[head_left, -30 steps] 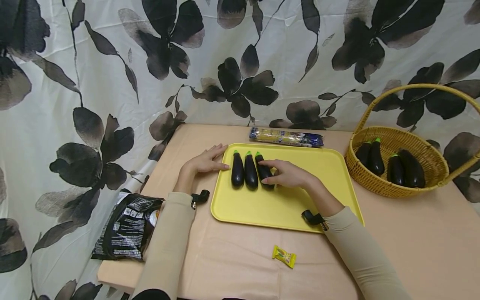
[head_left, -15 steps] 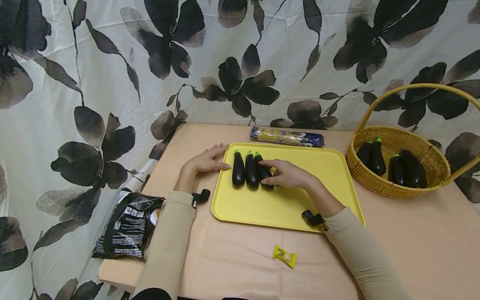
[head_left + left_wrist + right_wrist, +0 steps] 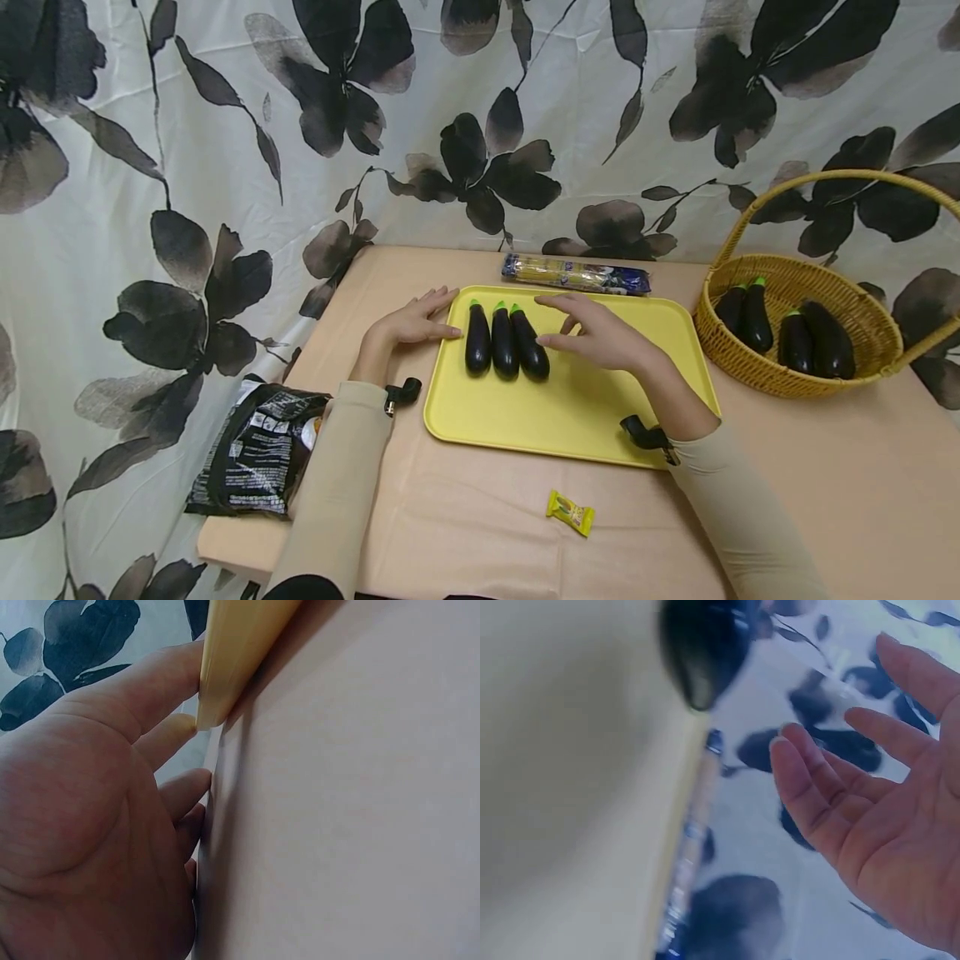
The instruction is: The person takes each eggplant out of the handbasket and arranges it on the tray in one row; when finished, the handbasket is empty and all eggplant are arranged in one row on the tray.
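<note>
Three dark eggplants with green tips lie side by side on the left part of a yellow tray (image 3: pixel 600 417): a left one (image 3: pixel 477 340), a middle one (image 3: pixel 504 343) and a right one (image 3: pixel 531 346). My left hand (image 3: pixel 408 322) rests at the tray's left edge, fingers extended; the left wrist view shows its thumb touching the tray's rim (image 3: pixel 240 660). Just right of the eggplants, my right hand (image 3: pixel 596 332) hovers over the tray, fingers loosely spread and holding nothing. In the right wrist view a blurred eggplant (image 3: pixel 705 652) stands apart from the fingers.
A wicker basket (image 3: pixel 757 379) with several eggplants stands to the tray's right. Behind the tray lies a long blue-and-yellow packet (image 3: pixel 576 274). A small yellow wrapped sweet (image 3: pixel 571 512) lies in front, and a black bag (image 3: pixel 255 450) at the table's left edge.
My right hand has let go of the right eggplant and moved a little to the right, away from it. The left hand and the eggplants stay about where they were.
</note>
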The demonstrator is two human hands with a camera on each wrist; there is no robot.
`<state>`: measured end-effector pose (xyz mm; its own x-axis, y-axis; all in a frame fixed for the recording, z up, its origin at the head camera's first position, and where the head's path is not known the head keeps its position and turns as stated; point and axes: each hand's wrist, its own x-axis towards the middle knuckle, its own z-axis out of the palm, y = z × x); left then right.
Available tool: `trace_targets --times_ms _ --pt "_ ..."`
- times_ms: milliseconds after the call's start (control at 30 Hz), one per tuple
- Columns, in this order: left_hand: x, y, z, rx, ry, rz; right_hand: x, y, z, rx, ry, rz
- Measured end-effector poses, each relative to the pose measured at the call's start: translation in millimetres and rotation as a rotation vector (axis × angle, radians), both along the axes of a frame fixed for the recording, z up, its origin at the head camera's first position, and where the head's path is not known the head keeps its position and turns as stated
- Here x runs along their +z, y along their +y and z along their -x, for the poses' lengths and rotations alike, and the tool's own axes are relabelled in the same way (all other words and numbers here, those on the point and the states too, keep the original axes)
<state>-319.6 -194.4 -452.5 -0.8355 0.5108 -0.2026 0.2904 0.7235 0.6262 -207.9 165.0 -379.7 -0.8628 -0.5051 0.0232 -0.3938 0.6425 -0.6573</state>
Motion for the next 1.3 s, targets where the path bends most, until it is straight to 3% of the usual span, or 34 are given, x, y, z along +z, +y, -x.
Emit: trace_targets --times_ms 167,433,833,1100,1300 --pt "0.6 -0.4 -0.4 0.004 -0.006 0.002 20.4 17 -11.5 -0.07 0.101 0.033" --pt "-0.2 -0.6 -0.4 0.003 -0.008 0.0 39.4 51 -21.4 -0.134 0.222 0.134" --pt "2.0 0.0 -1.1 0.004 -0.006 0.004 51.2 101 -25.9 -0.334 0.262 0.175" --pt "1.7 1.3 -0.9 0.01 -0.01 0.011 50.0 127 -26.1 -0.427 0.311 0.146" --pt "1.2 1.2 -0.9 0.003 -0.006 0.002 46.4 153 -27.9 -0.507 0.291 0.105"
